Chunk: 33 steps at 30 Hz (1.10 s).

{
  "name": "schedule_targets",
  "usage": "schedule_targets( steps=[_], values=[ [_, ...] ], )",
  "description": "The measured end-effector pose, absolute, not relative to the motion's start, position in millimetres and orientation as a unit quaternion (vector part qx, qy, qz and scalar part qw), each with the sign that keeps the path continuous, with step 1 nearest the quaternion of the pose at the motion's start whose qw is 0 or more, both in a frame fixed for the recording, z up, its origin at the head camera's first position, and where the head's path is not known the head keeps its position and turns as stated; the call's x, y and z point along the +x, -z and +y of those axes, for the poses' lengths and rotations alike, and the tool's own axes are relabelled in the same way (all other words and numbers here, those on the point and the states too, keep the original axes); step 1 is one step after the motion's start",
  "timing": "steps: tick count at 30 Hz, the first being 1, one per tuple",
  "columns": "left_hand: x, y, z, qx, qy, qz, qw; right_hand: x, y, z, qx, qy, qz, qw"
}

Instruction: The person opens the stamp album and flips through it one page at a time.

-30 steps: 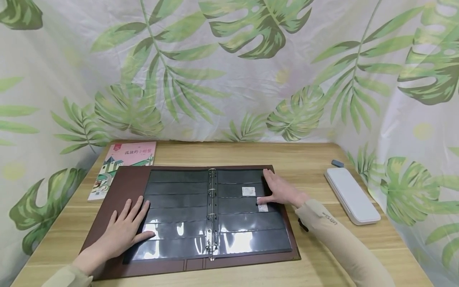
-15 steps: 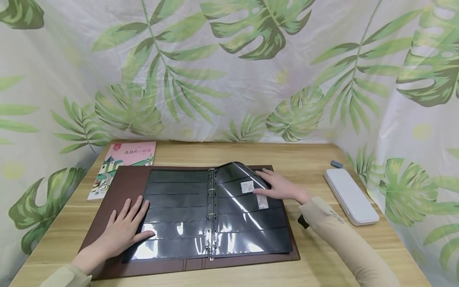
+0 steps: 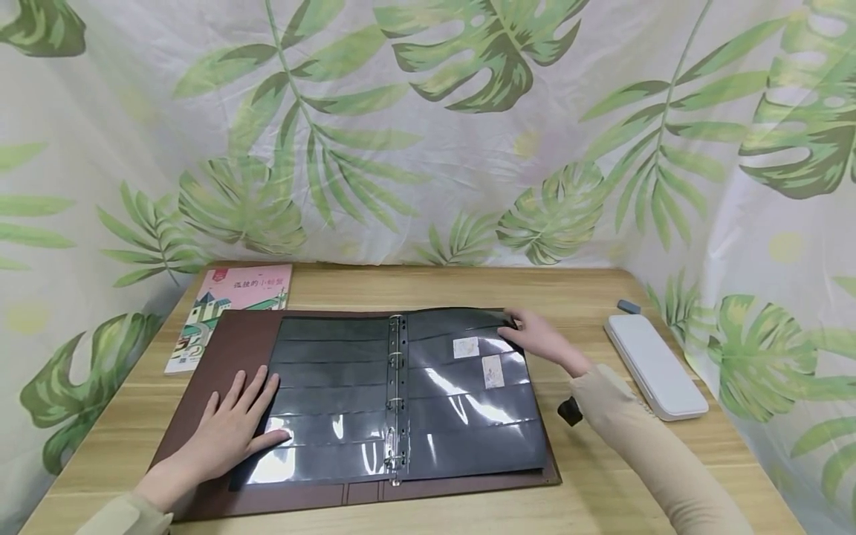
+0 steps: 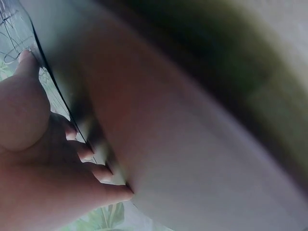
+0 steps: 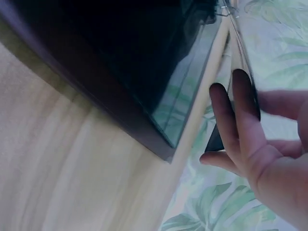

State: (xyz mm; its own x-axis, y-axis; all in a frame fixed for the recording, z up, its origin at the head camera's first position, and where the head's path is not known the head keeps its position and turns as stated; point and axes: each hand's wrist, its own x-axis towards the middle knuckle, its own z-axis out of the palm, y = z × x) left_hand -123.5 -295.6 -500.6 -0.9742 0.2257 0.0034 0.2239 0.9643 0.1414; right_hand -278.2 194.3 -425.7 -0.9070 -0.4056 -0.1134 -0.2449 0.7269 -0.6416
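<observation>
A brown ring-binder album [image 3: 244,334] lies spread on the table, with black pocket pages on both sides of its metal rings [image 3: 396,386]. My left hand [image 3: 230,427] rests flat on the left cover and page edge, fingers spread; the left wrist view shows its fingertips [image 4: 126,192] on the surface. At the top right corner, my right hand [image 3: 540,338] pinches the right-hand page [image 3: 461,438] between thumb and fingers. The right wrist view shows the page corner [image 5: 215,140] lifted off the sheet below. Two small pale stamps, one upper [image 3: 466,347] and one lower [image 3: 493,371], sit in that page's pockets.
A pink picture book [image 3: 257,284] lies partly under the album's upper left corner. To the right are a long white case [image 3: 658,364] and a small dark blue block [image 3: 628,305]. A leaf-print curtain [image 3: 455,148] hangs behind the wooden table [image 3: 562,286].
The right hand slid leftward over the page as its top edge bowed up, then moved back right and took hold of the corner. The left hand has stayed in place.
</observation>
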Motion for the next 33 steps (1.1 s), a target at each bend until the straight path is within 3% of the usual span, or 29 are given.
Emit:
schedule_targets(
  steps=[13, 33],
  values=[
    [-125, 498, -297, 0.112, -0.053, 0.992, 0.006, -276, 391, 198, -0.047, 0.511, 0.83, 0.218],
    [-124, 499, -297, 0.111, -0.058, 0.992, 0.009, -290, 336, 151, -0.123, 0.635, 0.719, 0.255]
  ],
)
